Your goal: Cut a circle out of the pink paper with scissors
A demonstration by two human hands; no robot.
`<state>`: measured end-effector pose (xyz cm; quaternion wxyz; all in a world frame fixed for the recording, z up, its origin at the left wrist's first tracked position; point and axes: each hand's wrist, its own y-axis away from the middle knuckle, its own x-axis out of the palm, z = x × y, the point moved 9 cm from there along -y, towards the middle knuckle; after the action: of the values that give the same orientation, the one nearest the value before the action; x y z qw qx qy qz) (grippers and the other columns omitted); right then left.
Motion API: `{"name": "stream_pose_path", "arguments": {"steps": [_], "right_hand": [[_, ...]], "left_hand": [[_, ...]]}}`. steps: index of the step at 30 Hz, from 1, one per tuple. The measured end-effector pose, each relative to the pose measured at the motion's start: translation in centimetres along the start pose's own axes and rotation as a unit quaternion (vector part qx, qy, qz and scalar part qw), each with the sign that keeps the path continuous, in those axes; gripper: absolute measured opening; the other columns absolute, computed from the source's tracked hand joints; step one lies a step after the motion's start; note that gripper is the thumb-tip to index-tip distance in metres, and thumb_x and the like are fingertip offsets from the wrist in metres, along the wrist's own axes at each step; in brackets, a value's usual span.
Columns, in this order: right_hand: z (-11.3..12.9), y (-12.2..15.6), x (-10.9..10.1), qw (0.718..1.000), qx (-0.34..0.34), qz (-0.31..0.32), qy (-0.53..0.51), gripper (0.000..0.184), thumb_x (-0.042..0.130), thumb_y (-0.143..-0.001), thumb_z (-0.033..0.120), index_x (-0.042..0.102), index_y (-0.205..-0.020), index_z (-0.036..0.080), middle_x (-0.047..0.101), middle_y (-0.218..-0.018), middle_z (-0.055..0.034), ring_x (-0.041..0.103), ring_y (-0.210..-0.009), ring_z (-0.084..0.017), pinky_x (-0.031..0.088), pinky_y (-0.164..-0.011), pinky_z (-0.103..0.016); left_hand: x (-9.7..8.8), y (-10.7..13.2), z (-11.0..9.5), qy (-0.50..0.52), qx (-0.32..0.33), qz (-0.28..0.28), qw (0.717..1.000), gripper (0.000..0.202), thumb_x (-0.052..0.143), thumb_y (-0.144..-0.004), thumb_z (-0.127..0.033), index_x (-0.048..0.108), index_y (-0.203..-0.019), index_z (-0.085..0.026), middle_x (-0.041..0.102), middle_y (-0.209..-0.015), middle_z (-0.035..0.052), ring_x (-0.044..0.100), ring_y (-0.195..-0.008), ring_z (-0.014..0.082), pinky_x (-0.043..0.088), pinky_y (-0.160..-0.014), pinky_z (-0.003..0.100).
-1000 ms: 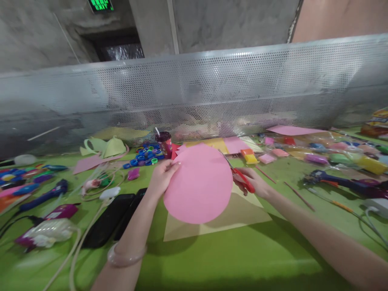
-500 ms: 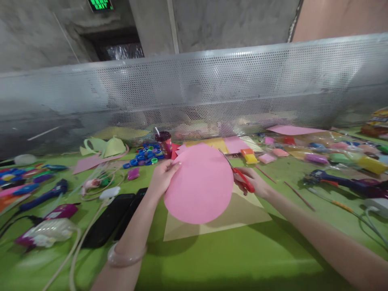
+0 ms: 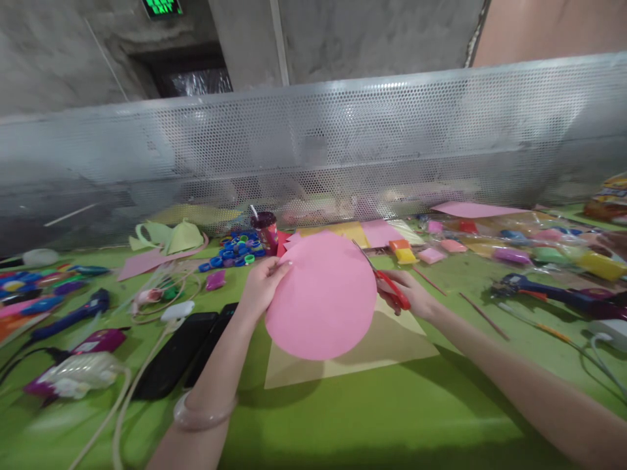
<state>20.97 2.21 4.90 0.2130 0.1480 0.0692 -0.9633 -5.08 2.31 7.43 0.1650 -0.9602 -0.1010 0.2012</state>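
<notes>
A round sheet of pink paper [image 3: 321, 297] is held up over the table, its left edge pinched in my left hand [image 3: 264, 282]. My right hand [image 3: 400, 292] is closed round the red handles of a pair of scissors [image 3: 392, 287]. Their blades lie along the upper right edge of the pink circle, pointing up and away from me. Below the circle a pale yellow sheet [image 3: 298, 375] lies flat on the green table [image 3: 382, 418]. A bracelet [image 3: 203, 414] circles my left wrist.
Left of my forearm are black phones [image 3: 176, 352], a white cable and a blue glue gun [image 3: 78, 316]. Behind stand a drink cup [image 3: 266, 232] with a straw and a heap of bottle caps [image 3: 238, 250]. Coloured clay packs [image 3: 401, 251] and another glue gun [image 3: 548, 290] lie right. A perforated metal panel [image 3: 313, 150] closes the back.
Almost nothing differs. The pink circle and the scissors have shifted very slightly; both hands keep their hold.
</notes>
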Motion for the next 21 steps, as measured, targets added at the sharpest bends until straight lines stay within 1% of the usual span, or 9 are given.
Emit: {"name": "stream_pose_path", "arguments": {"steps": [12,16,18,21], "right_hand": [[0.1,-0.1,-0.5,0.999,0.006,-0.022,0.029,0.035,0.050,-0.075,0.049,0.045,-0.066,0.016,0.039,-0.051,0.0051,0.038,-0.038,-0.005,0.033,-0.032,-0.018],[0.5,0.0,-0.8,0.999,0.001,-0.018,0.029,0.036,0.050,-0.074,0.048,0.040,-0.061,0.017,0.038,-0.048,0.0056,0.037,-0.037,-0.005,0.033,-0.032,-0.018],[0.6,0.0,-0.9,1.000,-0.002,-0.006,0.028,0.035,0.051,-0.075,0.047,0.038,-0.060,0.018,0.038,-0.047,0.0061,0.037,-0.036,-0.005,0.033,-0.032,-0.019],[0.8,0.0,-1.2,0.999,-0.008,-0.004,0.031,0.033,0.050,-0.075,0.045,0.038,-0.060,0.018,0.038,-0.045,0.0064,0.036,-0.035,-0.005,0.034,-0.032,-0.019]], "left_hand": [[-0.2,0.1,-0.4,-0.007,0.008,-0.003,1.000,0.032,0.052,-0.073,-0.047,0.061,-0.078,-0.017,0.063,-0.073,0.0015,0.054,-0.064,0.0159,0.038,-0.055,0.023],[0.1,0.1,-0.5,-0.008,0.007,0.014,1.000,0.031,0.053,-0.072,-0.047,0.061,-0.077,-0.017,0.062,-0.073,0.0018,0.054,-0.066,0.0167,0.038,-0.055,0.023],[0.4,0.2,-0.5,0.000,0.000,0.028,1.000,0.032,0.054,-0.072,-0.047,0.062,-0.079,-0.017,0.063,-0.074,0.0023,0.055,-0.068,0.0177,0.039,-0.056,0.024],[0.7,0.3,-0.5,0.008,-0.019,0.046,0.999,0.034,0.054,-0.071,-0.047,0.064,-0.085,-0.017,0.065,-0.077,0.0030,0.057,-0.069,0.0192,0.040,-0.059,0.025]]}}
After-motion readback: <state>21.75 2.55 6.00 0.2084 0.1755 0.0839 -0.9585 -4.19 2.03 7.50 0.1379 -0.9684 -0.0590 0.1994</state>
